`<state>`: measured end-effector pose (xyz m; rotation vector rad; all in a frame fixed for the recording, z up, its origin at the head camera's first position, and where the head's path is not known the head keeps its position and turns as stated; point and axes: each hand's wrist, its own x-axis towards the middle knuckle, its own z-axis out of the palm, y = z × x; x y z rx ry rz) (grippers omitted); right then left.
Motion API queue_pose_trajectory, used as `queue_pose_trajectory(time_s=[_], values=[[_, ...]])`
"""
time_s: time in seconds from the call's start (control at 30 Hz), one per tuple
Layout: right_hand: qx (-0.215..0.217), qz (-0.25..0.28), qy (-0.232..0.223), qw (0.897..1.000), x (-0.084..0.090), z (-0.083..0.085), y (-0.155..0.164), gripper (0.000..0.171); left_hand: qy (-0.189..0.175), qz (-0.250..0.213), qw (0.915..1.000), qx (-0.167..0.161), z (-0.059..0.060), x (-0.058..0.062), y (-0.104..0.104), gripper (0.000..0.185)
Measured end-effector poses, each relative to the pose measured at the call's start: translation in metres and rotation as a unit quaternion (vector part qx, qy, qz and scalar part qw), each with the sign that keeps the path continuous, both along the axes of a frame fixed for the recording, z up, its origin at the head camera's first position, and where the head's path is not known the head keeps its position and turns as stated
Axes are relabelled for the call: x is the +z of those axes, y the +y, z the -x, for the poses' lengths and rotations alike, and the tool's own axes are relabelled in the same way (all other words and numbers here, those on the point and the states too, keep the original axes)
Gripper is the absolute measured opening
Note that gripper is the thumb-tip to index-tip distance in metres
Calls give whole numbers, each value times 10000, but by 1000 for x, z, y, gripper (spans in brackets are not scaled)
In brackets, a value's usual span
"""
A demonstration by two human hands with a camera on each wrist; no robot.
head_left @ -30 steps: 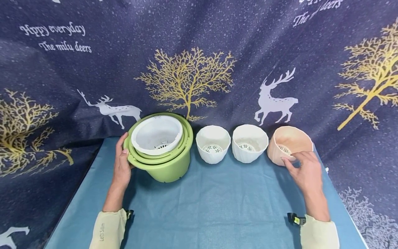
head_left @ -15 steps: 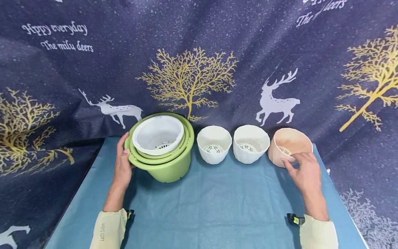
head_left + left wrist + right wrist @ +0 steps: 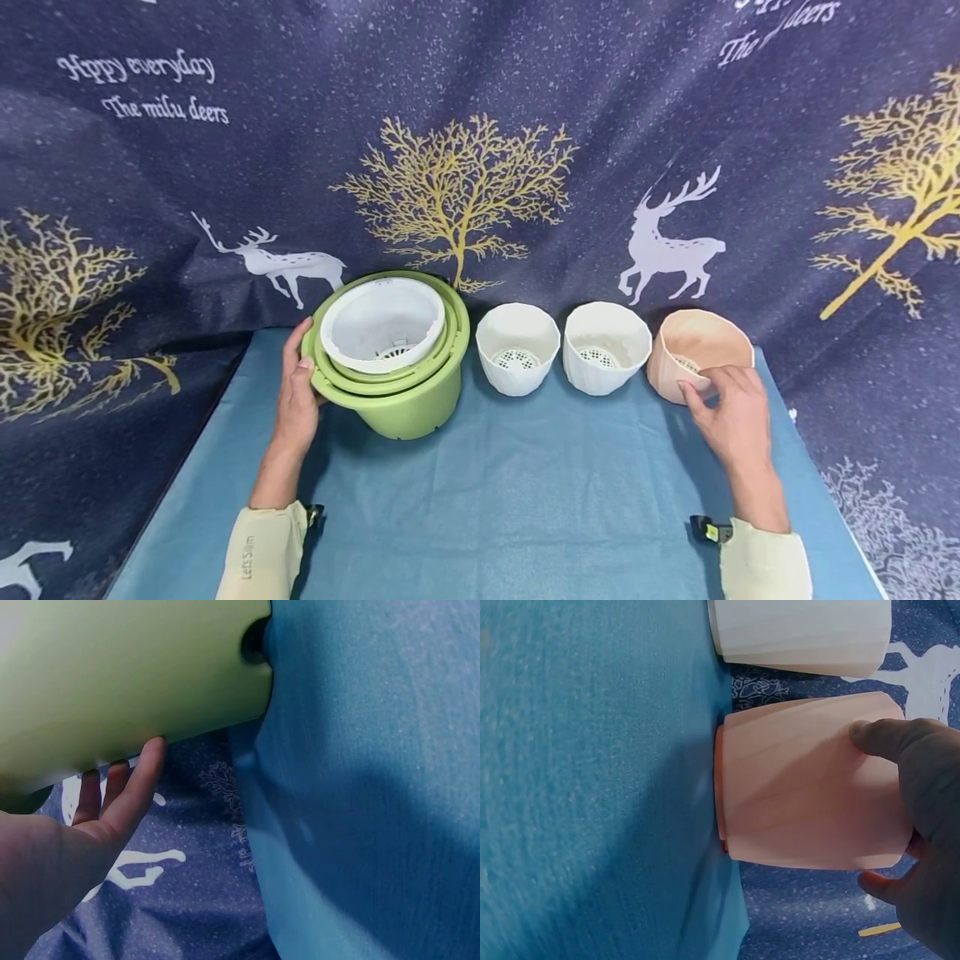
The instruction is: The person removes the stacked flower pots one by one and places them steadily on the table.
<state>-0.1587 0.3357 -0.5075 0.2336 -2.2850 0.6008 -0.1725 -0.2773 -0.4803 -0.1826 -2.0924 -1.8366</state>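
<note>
A large green pot [image 3: 405,408] with nested green rims and a white mesh-bottomed liner [image 3: 378,321] stands tilted toward me at the left of the blue table. My left hand [image 3: 296,400] lies against its left side, thumb at the rim. In the left wrist view its fingers [image 3: 131,776] lie straight along the green pot [image 3: 127,675]. A peach faceted pot [image 3: 693,342] stands at the right end of the row. My right hand [image 3: 731,412] grips it, and in the right wrist view the thumb [image 3: 877,735] presses the wall of the peach pot [image 3: 802,787].
Two white ribbed pots [image 3: 517,346] [image 3: 606,346] stand between the green and peach pots; one white pot [image 3: 802,634] is close beside the peach one. The blue cloth [image 3: 510,492] runs to the near edge. A dark deer-print backdrop [image 3: 480,167] hangs right behind.
</note>
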Motion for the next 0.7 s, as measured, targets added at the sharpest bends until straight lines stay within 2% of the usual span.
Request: queue_pose_trajectory(time_s=[0.2,0.43,0.7], values=[[-27,33,-42,10000,0,-1,-1,28,48,-50,10000,-33,0,0,1,56],[-98,64,-206,9997,10,-6,-5,27,31,-18,10000,-22,0,1,0,56],[-44,-88,-57,9999,21,-10,-9,31,-17,-17,10000,-52,0,1,0,56]])
